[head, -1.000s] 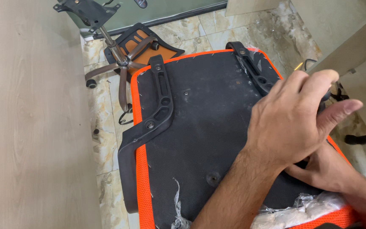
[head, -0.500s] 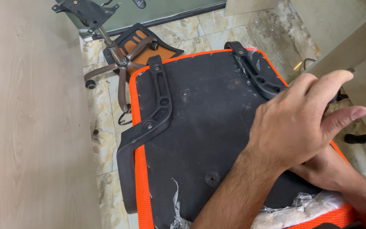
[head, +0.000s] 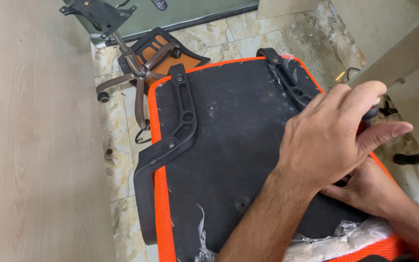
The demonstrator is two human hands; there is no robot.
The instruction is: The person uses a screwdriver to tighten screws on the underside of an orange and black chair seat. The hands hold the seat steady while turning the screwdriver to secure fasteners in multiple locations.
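Head view: an upturned chair seat, black underside rimmed in orange mesh, fills the middle, its 3 o'clock edge crowded by both hands. Open tiled floor lies toward 12 o'clock; a wood panel walls off 9 o'clock. The left hand has its grip curled around a dark tool handle over the right armrest bracket. The right hand sits beneath it at 4 o'clock, its grip hidden. A wheeled chair base lies at 11 o'clock.

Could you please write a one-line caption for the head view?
Both hands work at the right armrest bracket of an upturned orange chair seat.
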